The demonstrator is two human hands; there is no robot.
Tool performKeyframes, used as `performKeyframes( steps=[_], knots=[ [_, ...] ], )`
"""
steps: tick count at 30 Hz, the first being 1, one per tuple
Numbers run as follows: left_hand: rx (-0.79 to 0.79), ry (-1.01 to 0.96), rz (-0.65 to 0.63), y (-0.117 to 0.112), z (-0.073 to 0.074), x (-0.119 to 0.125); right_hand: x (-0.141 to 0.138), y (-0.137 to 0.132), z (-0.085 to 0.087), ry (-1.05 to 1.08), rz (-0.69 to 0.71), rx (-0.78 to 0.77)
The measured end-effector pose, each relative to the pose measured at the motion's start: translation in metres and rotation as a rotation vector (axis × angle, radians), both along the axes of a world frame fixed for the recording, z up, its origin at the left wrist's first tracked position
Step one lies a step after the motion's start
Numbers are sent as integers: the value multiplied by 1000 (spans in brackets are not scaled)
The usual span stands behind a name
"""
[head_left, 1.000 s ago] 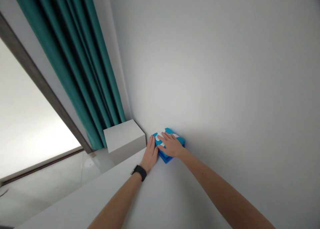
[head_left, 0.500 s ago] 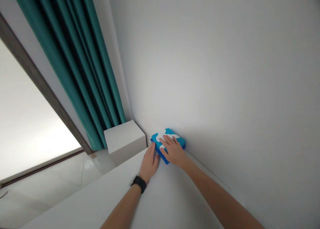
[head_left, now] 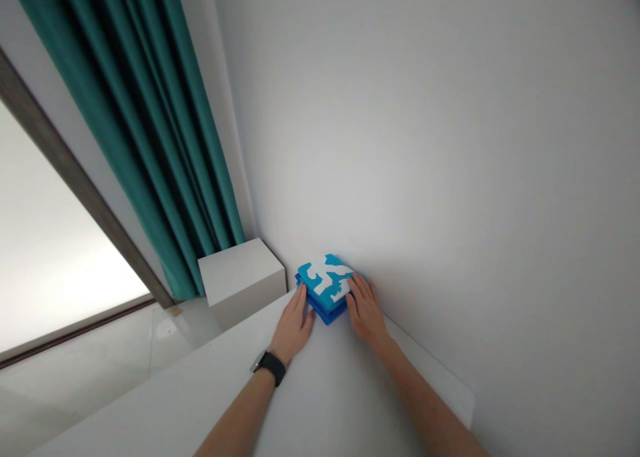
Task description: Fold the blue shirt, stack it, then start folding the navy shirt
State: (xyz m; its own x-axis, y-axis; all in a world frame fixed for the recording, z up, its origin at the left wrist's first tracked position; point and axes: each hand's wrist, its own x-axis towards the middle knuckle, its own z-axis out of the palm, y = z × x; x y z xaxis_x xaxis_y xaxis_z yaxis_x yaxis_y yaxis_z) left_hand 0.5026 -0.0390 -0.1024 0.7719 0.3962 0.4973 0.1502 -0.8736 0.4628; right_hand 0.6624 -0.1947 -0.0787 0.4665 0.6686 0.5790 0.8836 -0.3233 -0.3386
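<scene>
Step in hand, by the look of it: squaring up the blue stack [head_left: 325, 285], folded cloths w/ a white-patterned one on top and darker blue layers under. It sits at the far end of the desk [head_left: 320, 397], tight to the wall [head_left: 450, 144].

Left hand [head_left: 293, 324] lies flat and unclenched, fingertips at the stack's left edge. Right hand [head_left: 367, 309] is the same on the right side. Neither is gripping, just bracketing.

Next move prob. calls for even pressure from both sides so the layers don't skew.

Around: white box [head_left: 241, 277] just left of the stack but lower, teal curtain [head_left: 150, 144] behind it, watch [head_left: 269, 366] on the left wrist. Wall limits room on the right; nothing else in the way.
</scene>
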Motion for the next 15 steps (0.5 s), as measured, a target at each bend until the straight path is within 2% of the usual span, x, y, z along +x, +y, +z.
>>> performKeyframes(
  steps=[3, 7, 10, 15],
  knots=[
    [133, -9, -6, -8, 11, -4, 8, -8, -12, 80, -35, 65],
    [360, 60, -173, -21, 26, -11, 4, -13, -22, 147, -49, 148],
    [396, 83, -210, -25, 31, -14, 0, -13, -27, 179, -44, 180],
    [388, 82, -218, -26, 29, -16, 1, -12, -32, 207, -15, 241]
  ],
)
